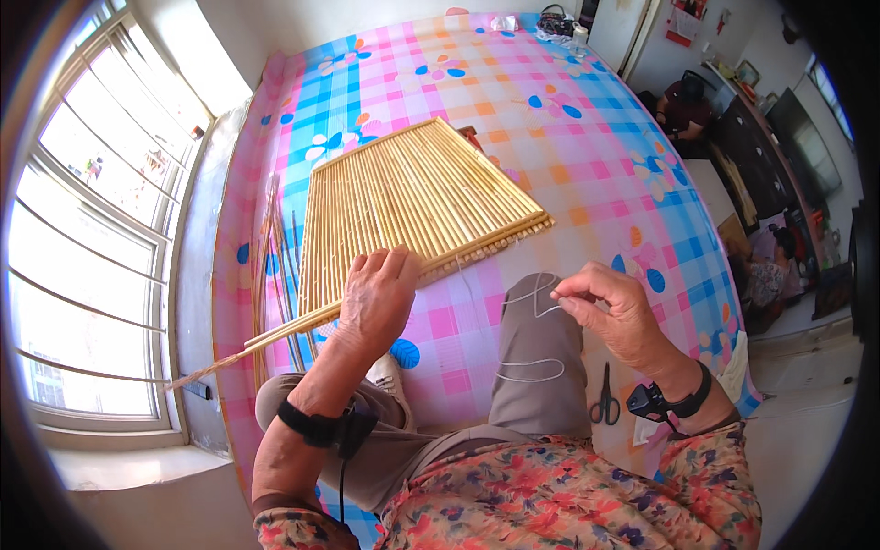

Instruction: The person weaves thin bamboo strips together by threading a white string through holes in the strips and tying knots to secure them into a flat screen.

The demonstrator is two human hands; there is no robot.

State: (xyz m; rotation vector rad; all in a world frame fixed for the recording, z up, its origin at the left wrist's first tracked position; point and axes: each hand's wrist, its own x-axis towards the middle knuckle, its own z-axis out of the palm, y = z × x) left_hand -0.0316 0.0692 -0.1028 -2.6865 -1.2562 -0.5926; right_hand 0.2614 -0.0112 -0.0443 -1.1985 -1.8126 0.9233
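A flat panel of straw-coloured stalks (412,192), laid side by side, rests tilted on the bed in front of me. My left hand (378,298) is closed over its near edge. One stalk with a frayed, brushy end (216,367) sticks out leftward past that hand. Above my right thigh, my right hand (605,301) pinches a thin pale thread (530,379) between thumb and fingertips. The thread hangs in loose loops over my grey trouser leg, and a strand dangles at the panel's near edge. Black-handled scissors (605,405) lie beside that leg.
Several thin dark stalks (271,234) lie left of the panel, near the barred window (101,247). A checked, flowered sheet (587,165) covers the bed. At its far end stand a bag (555,20) and a bottle (579,38). Two people (686,108) are off to the right.
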